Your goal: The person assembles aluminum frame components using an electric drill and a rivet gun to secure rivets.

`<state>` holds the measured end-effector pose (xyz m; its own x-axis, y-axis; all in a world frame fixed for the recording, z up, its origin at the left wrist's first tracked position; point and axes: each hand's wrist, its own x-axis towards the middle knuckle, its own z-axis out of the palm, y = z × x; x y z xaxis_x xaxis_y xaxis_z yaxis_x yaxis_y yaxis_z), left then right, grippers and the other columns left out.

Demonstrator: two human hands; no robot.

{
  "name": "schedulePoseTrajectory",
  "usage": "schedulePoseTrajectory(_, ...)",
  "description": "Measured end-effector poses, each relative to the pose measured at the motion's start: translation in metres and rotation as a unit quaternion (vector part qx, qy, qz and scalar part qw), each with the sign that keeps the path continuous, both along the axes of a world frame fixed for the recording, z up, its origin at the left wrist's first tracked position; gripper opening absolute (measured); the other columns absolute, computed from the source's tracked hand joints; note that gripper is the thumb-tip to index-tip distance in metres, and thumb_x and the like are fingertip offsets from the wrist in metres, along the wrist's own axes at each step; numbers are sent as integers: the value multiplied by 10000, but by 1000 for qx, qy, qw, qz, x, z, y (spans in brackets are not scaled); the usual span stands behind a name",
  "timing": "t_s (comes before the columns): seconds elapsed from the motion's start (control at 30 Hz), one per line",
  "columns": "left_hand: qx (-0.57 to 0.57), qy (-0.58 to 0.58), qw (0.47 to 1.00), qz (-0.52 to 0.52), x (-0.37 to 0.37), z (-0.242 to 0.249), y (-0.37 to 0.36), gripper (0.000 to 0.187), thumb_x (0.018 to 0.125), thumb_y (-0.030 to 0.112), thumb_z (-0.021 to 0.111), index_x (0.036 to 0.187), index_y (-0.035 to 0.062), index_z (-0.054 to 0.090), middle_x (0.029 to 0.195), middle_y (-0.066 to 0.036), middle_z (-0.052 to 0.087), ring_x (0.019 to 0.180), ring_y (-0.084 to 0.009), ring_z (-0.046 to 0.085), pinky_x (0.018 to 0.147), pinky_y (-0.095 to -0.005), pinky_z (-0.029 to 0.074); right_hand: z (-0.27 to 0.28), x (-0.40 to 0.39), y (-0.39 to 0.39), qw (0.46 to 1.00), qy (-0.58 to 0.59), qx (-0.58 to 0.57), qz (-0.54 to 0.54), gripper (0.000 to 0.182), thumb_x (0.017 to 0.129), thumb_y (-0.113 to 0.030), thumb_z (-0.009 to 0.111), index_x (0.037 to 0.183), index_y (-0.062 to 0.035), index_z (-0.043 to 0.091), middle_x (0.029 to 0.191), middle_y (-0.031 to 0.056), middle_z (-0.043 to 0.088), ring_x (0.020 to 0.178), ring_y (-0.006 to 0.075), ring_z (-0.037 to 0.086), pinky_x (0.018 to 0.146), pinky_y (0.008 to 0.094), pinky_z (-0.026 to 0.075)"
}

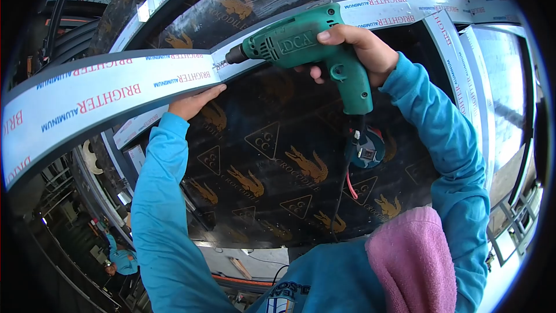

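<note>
Our right hand (356,49) clamps grip of green plastic electric drill (307,46), bit tip against white film-wrapped aluminium frame bar (116,93). Our left hand (194,101) flat, fingers together, pressing bar's lower edge. Black plywood sheet (278,162) beneath.

drill (301,43): teal-green body, raised grey lettering, dark metal chuck
aluminium frame (104,95): white protective film printed with red and blue words, grey edge beneath
worktop (272,156): black glossy sheet patterned with gold crocodiles and outlined triangles (repeated all over)
sleeves (162,208): bright turquoise blue
cloth (414,261): pink, towel-like texture
cord (341,197): black, with a short red strand beside it
</note>
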<state>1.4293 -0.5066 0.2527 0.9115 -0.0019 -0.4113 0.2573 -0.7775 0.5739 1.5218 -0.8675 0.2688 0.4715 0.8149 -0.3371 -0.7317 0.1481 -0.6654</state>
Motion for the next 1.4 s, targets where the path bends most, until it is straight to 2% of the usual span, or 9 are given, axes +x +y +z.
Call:
schedulePoseTrajectory(0.17,-48,7,998,29,-2,-6,3,600,744,398,797,1180,30,611,1165,-133,626,1048,-246,595,927,-335,450,-6,6,-4,999,29,16,-3,525,852,-294,581,1212,82,514,980,174,636,731,153,629,730,293,555)
schedulePoseTrajectory(0.37,-16,50,997,48,-2,-5,4,618,743,386,801,1206,32,595,1202,-130,606,1080,-236,577,943,-334,438,-5,8,-4,1000,24,0,10,522,851,-285,582,1214,85,515,994,185,634,722,153,629,713,286,558)
schedulePoseTrajectory(0.43,-15,39,998,42,-2,-6,4,622,742,387,802,1209,33,593,1203,-129,606,1080,-236,578,945,-334,437,-5,8,-4,1000,0,-13,18,572,826,-299,579,1246,79,489,1044,237,631,718,180,648,718,307,556)
schedulePoseTrajectory(0.7,-13,39,998,46,-2,-3,1,624,741,380,804,1213,34,589,1194,-130,609,1070,-233,585,938,-335,448,-6,9,0,1000,15,-11,21,574,820,-283,582,1257,76,484,1042,238,631,714,180,635,712,300,553)
schedulePoseTrajectory(0.77,-12,2,999,29,-3,-6,3,615,732,348,817,1206,28,592,1171,-129,619,1056,-229,596,926,-333,461,-6,10,0,1000,16,-11,21,572,821,-280,580,1259,75,483,1043,239,630,713,181,633,712,298,552)
schedulePoseTrajectory(0.97,-57,-6,997,46,-4,-12,8,594,722,288,831,1197,21,594,1150,-123,630,1026,-219,616,900,-328,487,-4,9,-1,999,25,-14,23,574,823,-281,576,1263,74,484,1047,241,628,714,184,631,711,293,551)
schedulePoseTrajectory(1.27,-46,-10,998,35,-4,-10,6,591,732,309,822,1195,21,594,1133,-129,638,1023,-227,617,893,-331,492,-1,6,1,999,35,-22,18,577,819,-287,573,1260,73,483,1041,240,629,705,175,631,710,300,552)
schedulePoseTrajectory(1.33,-37,6,999,32,-6,-10,7,588,736,323,816,1195,27,597,1137,-126,638,1021,-227,617,893,-329,491,3,3,2,998,48,-30,13,510,842,-291,583,1187,82,533,974,171,630,706,141,613,694,278,550)
schedulePoseTrajectory(1.4,-28,13,999,24,0,-10,7,586,740,337,811,1195,34,600,1142,-123,637,1020,-227,617,892,-327,489,5,4,2,998,54,-34,14,505,842,-289,583,1184,80,535,974,172,630,702,139,610,692,277,549)
